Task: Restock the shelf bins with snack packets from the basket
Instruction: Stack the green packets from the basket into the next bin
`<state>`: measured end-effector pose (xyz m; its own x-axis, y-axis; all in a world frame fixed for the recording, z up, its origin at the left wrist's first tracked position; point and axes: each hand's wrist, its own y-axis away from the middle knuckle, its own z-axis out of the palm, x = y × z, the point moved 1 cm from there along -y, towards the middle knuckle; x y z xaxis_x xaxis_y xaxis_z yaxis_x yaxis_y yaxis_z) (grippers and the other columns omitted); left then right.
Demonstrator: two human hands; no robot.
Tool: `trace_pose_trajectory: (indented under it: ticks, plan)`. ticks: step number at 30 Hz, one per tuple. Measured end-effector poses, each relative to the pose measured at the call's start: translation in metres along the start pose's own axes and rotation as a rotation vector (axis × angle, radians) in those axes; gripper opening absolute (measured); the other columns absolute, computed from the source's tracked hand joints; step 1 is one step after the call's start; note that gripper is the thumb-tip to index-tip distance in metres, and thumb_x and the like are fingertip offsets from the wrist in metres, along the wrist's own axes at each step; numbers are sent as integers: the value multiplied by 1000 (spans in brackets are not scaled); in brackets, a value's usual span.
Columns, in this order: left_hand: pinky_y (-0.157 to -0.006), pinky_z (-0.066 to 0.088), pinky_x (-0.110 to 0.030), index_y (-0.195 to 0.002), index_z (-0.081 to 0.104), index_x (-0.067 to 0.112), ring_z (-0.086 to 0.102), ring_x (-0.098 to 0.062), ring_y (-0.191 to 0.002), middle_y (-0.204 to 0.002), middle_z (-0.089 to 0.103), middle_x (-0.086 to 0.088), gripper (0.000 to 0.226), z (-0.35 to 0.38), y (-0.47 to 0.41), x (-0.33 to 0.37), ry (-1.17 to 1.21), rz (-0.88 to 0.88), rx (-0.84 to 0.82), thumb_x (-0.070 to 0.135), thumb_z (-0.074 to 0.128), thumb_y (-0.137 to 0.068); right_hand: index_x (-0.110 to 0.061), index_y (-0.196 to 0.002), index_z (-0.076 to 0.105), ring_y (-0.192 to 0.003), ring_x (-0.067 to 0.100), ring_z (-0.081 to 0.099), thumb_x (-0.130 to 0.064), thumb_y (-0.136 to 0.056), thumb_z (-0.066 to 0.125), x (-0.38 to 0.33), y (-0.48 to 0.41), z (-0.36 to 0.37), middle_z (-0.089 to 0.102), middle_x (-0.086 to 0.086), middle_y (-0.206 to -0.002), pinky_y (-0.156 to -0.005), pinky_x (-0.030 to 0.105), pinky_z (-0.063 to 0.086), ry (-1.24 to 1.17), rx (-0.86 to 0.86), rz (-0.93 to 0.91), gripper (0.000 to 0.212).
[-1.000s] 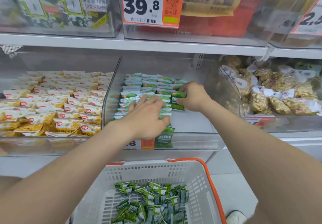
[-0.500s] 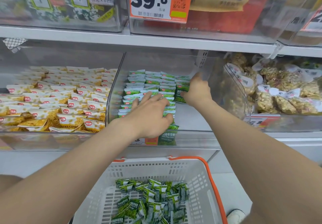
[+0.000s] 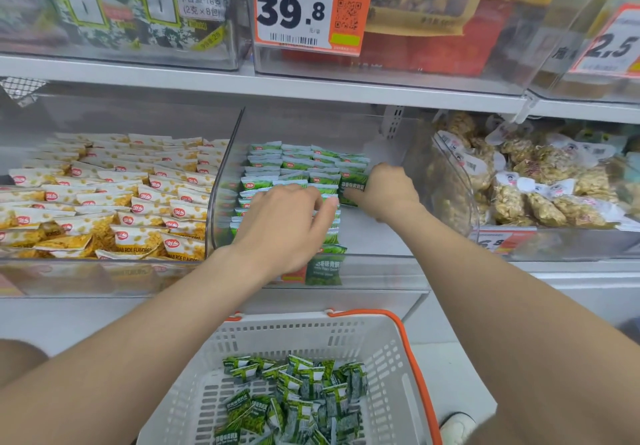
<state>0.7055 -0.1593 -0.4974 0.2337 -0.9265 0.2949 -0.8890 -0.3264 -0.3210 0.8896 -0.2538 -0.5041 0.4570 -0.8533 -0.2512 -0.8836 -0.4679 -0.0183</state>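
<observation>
While left hand [image 3: 287, 228] lays flat fingers [image 3: 323, 208] on packets [image 3: 298, 164], right hand [image 3: 388, 190] seemingly pinches a dark-green packet [image 3: 351, 184].

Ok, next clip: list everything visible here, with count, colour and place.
basket: one, white with orange handle, below the shelf.
basket green packets: loose heap, green, in the basket.
shelf green packets: many in rows, green and white, middle bin.
held green packet: one, dark green, right end of those rows.
yellow packets: many, yellow and white, left bin.
clear snack bags: several, tan contents, right bin.
price tag: one, orange and white, reads 39.8, upper bin front.
left hand: fingers flat on the shelf green packets.
right hand: pinches the held green packet.
</observation>
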Motion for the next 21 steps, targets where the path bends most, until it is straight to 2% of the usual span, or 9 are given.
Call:
trace_pose_trajectory:
  ticks: [2, 5, 7, 9, 12, 14, 16, 18, 21]
  plan:
    - [-73, 44, -44, -76, 50, 23, 58, -32, -83, -76, 57, -1, 50, -4, 6, 2, 21, 58, 105, 47, 23, -110, -5, -113, 58, -103, 41, 65, -39, -95, 68, -7, 17, -9, 62, 18, -114, -74, 39, 52, 76, -30, -63, 40]
    - [-72, 49, -45, -87, 59, 20, 59, -29, -83, -84, 58, 0, 33, -15, 17, 8, 78, 65, 227, 36, 39, -107, -9, -98, 53, -98, 42, 60, -17, -98, 54, -20, 57, -29, 55, 19, -102, -70, 38, 40, 93, 60, -189, 8]
    - [-64, 51, -41, -82, 62, 24, 61, -25, -76, -75, 59, 7, 22, -26, 29, 16, 87, 18, 271, 36, 50, -97, -10, -94, 53, -88, 41, 59, -20, -97, 49, -28, 94, -43, 55, 16, -92, -67, 37, 37, 72, 143, -286, 11]
    - [-56, 49, -36, -69, 59, 22, 60, -25, -65, -60, 58, 5, 29, -38, 47, 26, 82, -25, 222, 43, 49, -87, -12, -96, 60, -83, 42, 60, -26, -95, 48, -31, 132, -53, 63, 16, -90, -63, 37, 36, 59, 186, -382, 19]
    - [-53, 47, -35, -61, 55, 14, 58, -27, -60, -55, 55, -3, 38, -34, 77, 32, 115, -69, -130, 43, 41, -81, -15, -81, 52, -77, 39, 54, -30, -95, 48, -25, 176, -56, 55, 14, -79, -62, 37, 34, 118, 79, -500, 21]
    - [-58, 54, -38, -68, 63, 12, 63, -28, -63, -61, 62, -8, 41, -20, 95, 29, 69, -50, -444, 41, 39, -82, -18, -74, 38, -75, 34, 45, -29, -96, 49, -17, 191, -45, 36, 6, -72, -65, 35, 35, 184, -119, -537, 26]
    - [-60, 56, -36, -74, 66, 9, 65, -26, -62, -65, 67, -11, 39, -1, 105, 21, -2, -58, -729, 34, 43, -91, -20, -71, 34, -74, 32, 45, -27, -96, 50, -10, 202, -22, 32, 2, -70, -65, 34, 39, 278, -321, -587, 31]
    - [-56, 53, -31, -72, 60, 8, 61, -23, -50, -61, 64, -10, 34, 20, 110, 12, -92, -95, -955, 24, 45, -99, -21, -70, 36, -77, 32, 52, -23, -95, 51, -5, 213, 7, 36, 1, -71, -65, 34, 46, 371, -473, -639, 30]
    - [-59, 57, -36, -74, 53, 10, 60, -24, -51, -69, 57, -8, 27, 53, 114, -9, -218, -182, -1092, 15, 47, -100, -14, -88, 54, -76, 29, 59, -12, -94, 50, 0, 225, 45, 44, 5, -77, -61, 35, 51, 489, -669, -709, 8]
